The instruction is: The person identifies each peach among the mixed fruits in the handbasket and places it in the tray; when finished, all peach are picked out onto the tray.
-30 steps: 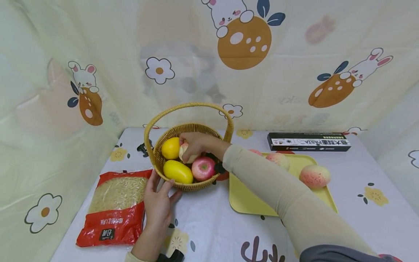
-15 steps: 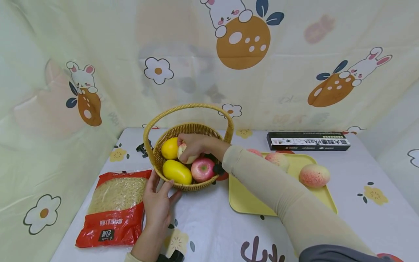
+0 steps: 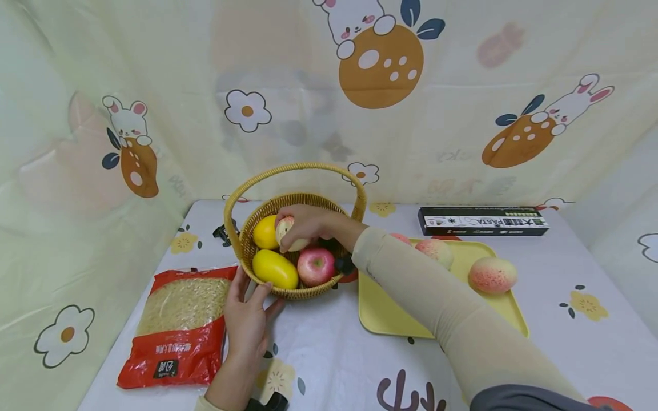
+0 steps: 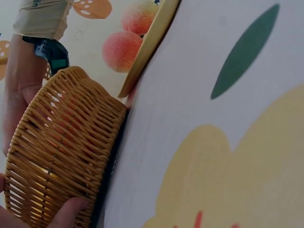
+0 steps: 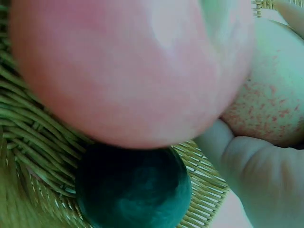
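In the head view a wicker basket [image 3: 303, 294] with a tall hooped handle holds fruit. My right hand [image 3: 308, 222] reaches inside it and grips a pale peach [image 3: 285, 228] speckled with pink. Close by lie a pink apple [image 3: 316, 266], a yellow mango-shaped fruit [image 3: 275, 269] and a second yellow fruit [image 3: 264, 233]. A dark green round fruit [image 5: 135, 190] shows below the apple in the right wrist view. My left hand [image 3: 247, 311] holds the basket's near left side, fingers at the rim; its thumb [image 4: 71, 211] presses the woven wall in the left wrist view.
Right of the basket, a yellow tray [image 3: 390, 319] carries several peaches [image 3: 492, 275], partly hidden by my right sleeve. Behind it lies a black pasta box [image 3: 483, 222]. A red bag of pasta [image 3: 175, 331] lies left of my left hand.
My right hand has turned slightly and shifted a little left with the peach, whose pale side shows more. The mango-shaped fruit and apple have shifted slightly left. My left hand stays on the basket.
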`<state>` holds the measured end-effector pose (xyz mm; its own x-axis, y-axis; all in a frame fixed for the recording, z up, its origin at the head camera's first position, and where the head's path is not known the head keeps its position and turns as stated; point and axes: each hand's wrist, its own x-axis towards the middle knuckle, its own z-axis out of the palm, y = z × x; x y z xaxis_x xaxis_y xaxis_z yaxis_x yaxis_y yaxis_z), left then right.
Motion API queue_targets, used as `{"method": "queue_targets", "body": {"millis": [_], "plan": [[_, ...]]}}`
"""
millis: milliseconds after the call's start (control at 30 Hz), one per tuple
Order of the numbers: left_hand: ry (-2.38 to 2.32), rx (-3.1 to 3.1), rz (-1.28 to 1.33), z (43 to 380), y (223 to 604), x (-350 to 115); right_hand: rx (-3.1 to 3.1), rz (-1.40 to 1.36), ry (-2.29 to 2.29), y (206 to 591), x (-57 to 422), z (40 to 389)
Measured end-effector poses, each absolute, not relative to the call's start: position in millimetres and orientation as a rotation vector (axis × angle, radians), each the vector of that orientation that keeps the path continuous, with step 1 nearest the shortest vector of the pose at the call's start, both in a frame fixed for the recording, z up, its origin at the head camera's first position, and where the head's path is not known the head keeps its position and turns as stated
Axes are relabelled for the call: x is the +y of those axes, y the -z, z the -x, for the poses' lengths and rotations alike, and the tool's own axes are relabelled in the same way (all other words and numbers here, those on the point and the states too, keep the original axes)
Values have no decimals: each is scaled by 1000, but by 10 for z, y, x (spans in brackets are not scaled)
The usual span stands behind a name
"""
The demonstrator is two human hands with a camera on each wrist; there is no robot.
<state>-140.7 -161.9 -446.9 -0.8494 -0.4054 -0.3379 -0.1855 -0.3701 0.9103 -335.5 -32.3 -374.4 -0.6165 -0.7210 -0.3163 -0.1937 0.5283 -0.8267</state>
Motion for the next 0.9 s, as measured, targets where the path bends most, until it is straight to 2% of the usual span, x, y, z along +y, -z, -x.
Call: {"method": "queue_targets", "body": {"millis": [267, 700, 900], "plan": [[2338, -1681, -815, 1403, 4466, -1601, 2056, 669, 1182, 3640, -286, 3375], [2328, -1706, -831, 1381, 4454, -1606, 1936, 746, 1306, 3480, -256, 3244], [2322, -1713, -833, 1390, 4448, -1606, 1931, 863, 1361, 3380, -140, 3140]]}}
